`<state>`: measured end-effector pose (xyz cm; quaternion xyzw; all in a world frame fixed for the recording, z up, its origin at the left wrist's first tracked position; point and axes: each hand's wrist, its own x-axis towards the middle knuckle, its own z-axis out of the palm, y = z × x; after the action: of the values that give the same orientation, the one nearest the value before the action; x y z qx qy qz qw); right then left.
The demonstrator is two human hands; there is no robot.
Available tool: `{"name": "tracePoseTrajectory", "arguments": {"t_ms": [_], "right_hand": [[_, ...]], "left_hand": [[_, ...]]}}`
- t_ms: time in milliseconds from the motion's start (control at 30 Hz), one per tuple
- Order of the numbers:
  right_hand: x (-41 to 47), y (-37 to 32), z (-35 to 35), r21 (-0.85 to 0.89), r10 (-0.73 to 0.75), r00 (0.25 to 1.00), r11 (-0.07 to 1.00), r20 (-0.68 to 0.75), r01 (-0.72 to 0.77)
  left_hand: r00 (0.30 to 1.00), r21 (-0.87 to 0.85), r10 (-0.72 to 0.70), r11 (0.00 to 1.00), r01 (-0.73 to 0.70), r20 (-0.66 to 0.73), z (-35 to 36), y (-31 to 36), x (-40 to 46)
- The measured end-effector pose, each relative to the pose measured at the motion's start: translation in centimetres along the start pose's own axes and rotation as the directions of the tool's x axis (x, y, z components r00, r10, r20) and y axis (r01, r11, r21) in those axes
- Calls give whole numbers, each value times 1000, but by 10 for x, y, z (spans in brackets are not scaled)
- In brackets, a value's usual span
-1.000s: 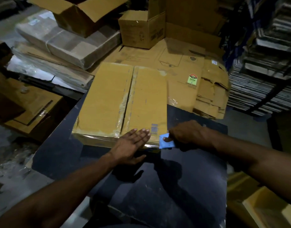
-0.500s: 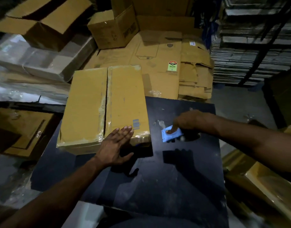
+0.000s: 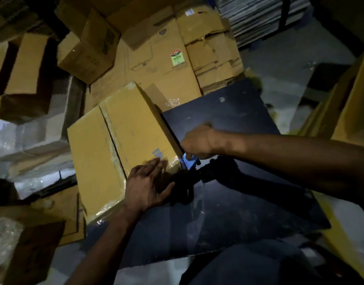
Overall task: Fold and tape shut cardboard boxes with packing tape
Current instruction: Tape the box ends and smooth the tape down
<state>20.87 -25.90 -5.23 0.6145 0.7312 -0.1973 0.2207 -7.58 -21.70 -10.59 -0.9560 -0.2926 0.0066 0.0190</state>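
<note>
Both hands (image 3: 148,186) (left flat) at box (image 3: 119,145).

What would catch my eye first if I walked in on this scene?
Most likely the yellow-brown cardboard box lying on the dark table, its centre seam covered with clear tape. The left hand rests with straight fingers on its near corner, while the right hand grips a small blue tool right at the box's edge. Behind them, flattened cartons are piled up.

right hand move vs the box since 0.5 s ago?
Yes. The right hand, gripping the blue tool, went from out on the dark table back against the box corner.
</note>
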Motion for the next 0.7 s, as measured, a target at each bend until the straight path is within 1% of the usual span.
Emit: {"name": "tracePoseTrajectory", "arguments": {"t_ms": [100, 133, 167, 267, 333, 433, 533, 600, 633, 700], "right_hand": [[18, -10, 12, -109, 31, 999, 994, 11, -29], [25, -11, 22, -140, 49, 999, 989, 13, -47], [28, -7, 33, -136, 68, 997, 989, 29, -63], [33, 8, 60, 39, 129, 981, 990, 144, -136], [37, 24, 73, 119, 164, 965, 974, 205, -191], [46, 44, 91, 225, 184, 950, 943, 253, -243], [48, 58, 100, 323, 180, 937, 905, 299, -277], [44, 64, 104, 381, 149, 947, 889, 285, -255], [42, 68, 107, 399, 116, 959, 892, 257, -215], [41, 74, 117, 431, 34, 975, 893, 219, -128]], "left_hand": [[986, 26, 140, 989, -142, 86, -6, 9, 25], [980, 33, 170, 984, -174, 107, -7, 11, 33], [975, 41, 190, 980, -196, 119, -8, 12, 40], [964, 60, 227, 970, -237, 139, -11, 9, 58], [948, 65, 267, 957, -281, 171, -14, 6, 69], [914, 47, 335, 934, -355, 231, -16, 8, 89], [875, 56, 353, 918, -392, 333, -15, 13, 107], [855, 38, 372, 910, -413, 361, -15, 13, 117], [850, 11, 400, 903, -430, 341, -15, 10, 120], [844, -71, 471, 880, -470, 254, -12, -1, 120]]}}
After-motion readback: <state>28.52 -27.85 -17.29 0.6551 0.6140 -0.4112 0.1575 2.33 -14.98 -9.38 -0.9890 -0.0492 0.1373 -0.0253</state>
